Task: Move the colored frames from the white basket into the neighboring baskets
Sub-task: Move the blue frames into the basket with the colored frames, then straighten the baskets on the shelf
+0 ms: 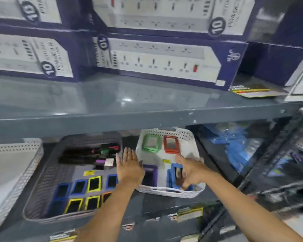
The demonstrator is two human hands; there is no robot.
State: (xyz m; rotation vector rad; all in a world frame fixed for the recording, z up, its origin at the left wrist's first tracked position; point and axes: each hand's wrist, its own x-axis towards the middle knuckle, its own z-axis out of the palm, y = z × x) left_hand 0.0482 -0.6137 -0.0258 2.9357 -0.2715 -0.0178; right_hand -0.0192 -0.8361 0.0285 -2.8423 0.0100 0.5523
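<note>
The white basket (171, 193) sits on the lower shelf and holds a green frame (151, 143), a red frame (171, 144), a purple frame (150, 175) and a stack of blue frames (172, 173). My right hand (193, 171) reaches into it and grips the blue stack. My left hand (129, 167) hovers with fingers spread over the gap between the white basket and the grey basket (42, 186) to its left. In the grey basket, blue and yellow frames (94, 184) stand in rows, along with an orange one.
A second white basket (16, 165) stands at the far left. The grey shelf edge (147, 119) overhangs the baskets, with boxed power strips (157, 60) above. Blue packets (234, 151) lie in a dark bin on the right.
</note>
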